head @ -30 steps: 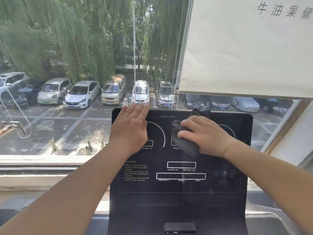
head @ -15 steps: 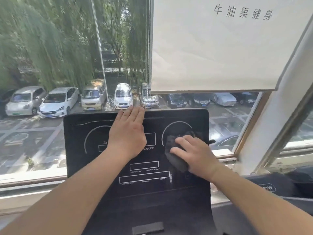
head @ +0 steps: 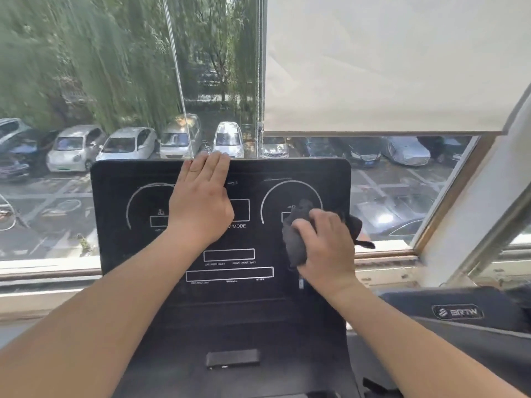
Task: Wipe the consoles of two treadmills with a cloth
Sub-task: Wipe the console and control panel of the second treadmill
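Beyond the window (head: 86, 81) sits a car park; before it I see the black console (head: 120, 254), glossy with white dial outlines. My right hand (head: 324, 248) presses a crumpled dark cloth (head: 296, 242) onto its right dial, fingers gripping it. My left hand (head: 201, 202) lies flat, fingers extended, at the console's top edge.

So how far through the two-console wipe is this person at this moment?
Done: nothing can be confirmed clean from this view. In hand: the right hand presses the dark cloth on the right dial of the console, while the left hand lies flat near its top edge. Left: a second machine's edge shows at the right, untouched right now.
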A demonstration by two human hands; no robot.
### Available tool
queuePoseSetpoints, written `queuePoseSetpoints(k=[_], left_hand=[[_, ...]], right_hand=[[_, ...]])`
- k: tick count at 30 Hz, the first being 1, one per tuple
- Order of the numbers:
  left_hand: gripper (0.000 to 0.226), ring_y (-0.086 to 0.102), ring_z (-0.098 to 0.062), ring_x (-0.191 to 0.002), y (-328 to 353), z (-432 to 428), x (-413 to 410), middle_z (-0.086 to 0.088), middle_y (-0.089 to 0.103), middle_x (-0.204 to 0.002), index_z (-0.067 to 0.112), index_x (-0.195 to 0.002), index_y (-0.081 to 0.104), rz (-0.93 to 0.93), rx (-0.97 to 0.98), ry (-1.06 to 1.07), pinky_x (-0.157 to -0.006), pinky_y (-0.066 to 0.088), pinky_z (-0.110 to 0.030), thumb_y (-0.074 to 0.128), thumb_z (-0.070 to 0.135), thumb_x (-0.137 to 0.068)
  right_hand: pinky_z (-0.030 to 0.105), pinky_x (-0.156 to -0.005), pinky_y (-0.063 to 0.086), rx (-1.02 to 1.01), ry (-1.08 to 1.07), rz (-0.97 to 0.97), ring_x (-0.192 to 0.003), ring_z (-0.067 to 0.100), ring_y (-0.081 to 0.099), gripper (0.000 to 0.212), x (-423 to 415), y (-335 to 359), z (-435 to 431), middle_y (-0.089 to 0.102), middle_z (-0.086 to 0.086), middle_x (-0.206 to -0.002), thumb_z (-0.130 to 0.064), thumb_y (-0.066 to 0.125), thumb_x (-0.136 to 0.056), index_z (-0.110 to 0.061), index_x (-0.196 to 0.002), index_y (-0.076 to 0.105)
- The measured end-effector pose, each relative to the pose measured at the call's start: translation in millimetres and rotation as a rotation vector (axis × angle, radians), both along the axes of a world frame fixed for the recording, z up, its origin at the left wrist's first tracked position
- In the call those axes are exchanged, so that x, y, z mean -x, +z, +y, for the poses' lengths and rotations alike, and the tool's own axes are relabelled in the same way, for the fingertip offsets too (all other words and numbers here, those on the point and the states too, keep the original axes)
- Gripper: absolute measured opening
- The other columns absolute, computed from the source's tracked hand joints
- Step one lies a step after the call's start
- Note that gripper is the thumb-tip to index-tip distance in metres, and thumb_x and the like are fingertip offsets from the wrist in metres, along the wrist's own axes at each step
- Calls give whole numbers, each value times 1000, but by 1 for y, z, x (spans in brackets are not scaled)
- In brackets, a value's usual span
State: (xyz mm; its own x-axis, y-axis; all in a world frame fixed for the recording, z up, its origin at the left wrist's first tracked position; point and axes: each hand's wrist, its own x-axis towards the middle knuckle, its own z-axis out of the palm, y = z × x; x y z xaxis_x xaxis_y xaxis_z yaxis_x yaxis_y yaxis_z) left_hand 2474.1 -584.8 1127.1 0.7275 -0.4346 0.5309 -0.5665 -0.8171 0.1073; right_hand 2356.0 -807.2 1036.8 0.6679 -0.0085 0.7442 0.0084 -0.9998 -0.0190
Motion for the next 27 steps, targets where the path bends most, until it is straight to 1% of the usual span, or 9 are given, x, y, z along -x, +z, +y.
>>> queuePoseSetpoints(k=[3, 7, 9, 12, 15, 20, 23, 25, 27], left_hand=[[65, -1, -19, -160, 7, 6, 1, 0, 5, -173, 19, -166, 8, 13, -61, -9, -129, -3, -38, 36, 22, -106], [61, -5, -15, -159, 27, 21, -3, 0, 0, -173, 19, -166, 8, 65, -155, -30, -129, -2, -37, 28, 24, -109], [61, -3, -20, -160, 29, 29, -7, -6, 2, -174, 13, -165, 12, 6, -133, 24, -130, 1, -40, 32, 22, -107], [65, -3, -24, -160, 10, 44, -5, -9, 1, -173, 9, -164, 13, -40, -84, 72, -130, 1, -43, 37, 21, -105], [67, -3, -25, -160, -15, 55, -2, -10, 0, -173, 8, -163, 17, -59, -57, 1, -130, 2, -45, 45, 19, -103], [65, 19, -32, -157, -42, 72, 11, -17, 21, -169, 0, -155, 37, -147, -34, -158, -128, 17, -50, 53, 3, -92], [60, 39, -36, -147, -64, 87, 22, -19, 40, -159, -2, -145, 51, -158, 6, -212, -122, 30, -53, 52, -2, -85], [53, 57, -37, -125, -83, 98, 29, -16, 58, -141, -1, -132, 63, -173, 42, -214, -106, 45, -53, 57, -5, -79], [42, 63, -36, -100, -100, 110, 39, -10, 66, -119, 4, -118, 69, -140, 59, -218, -84, 52, -52, 61, -2, -77]], right_hand=[[40, -68, 45, 207, 159, 124, -93, 34, 55, 54, 13, -29, 15, 62, 11, -107, -21, 82, -52, -14, -104, 70], [38, -64, 42, 352, 253, 167, -85, 33, 58, 52, 6, 1, 4, 63, 9, -99, -17, 78, -48, -16, -99, 70], [37, -62, 46, 211, 162, 104, -86, 35, 58, 52, -9, 29, 0, 62, 10, -100, -16, 84, -49, -16, -100, 71], [31, -62, 40, -114, -20, -5, -91, 37, 56, 54, -33, 58, 14, 59, 12, -105, -14, 87, -51, -16, -103, 72], [33, -64, 40, -178, -73, -52, -92, 38, 55, 56, -46, 57, 39, 59, 14, -107, -17, 87, -53, -14, -107, 71], [40, -67, 42, -12, 45, -53, -91, 35, 54, 40, -44, 14, 93, 60, 13, -105, -17, 77, -63, -14, -102, 69], [39, -66, 38, 61, 133, 38, -89, 34, 55, 41, -30, -27, 130, 61, 11, -103, -15, 76, -60, -14, -101, 69], [39, -66, 38, 98, 194, 124, -89, 34, 55, 43, -19, -53, 148, 61, 10, -103, -15, 78, -60, -14, -102, 70], [39, -67, 39, 132, 219, 222, -90, 34, 55, 48, -10, -69, 158, 61, 10, -104, -16, 81, -58, -15, -105, 70]])
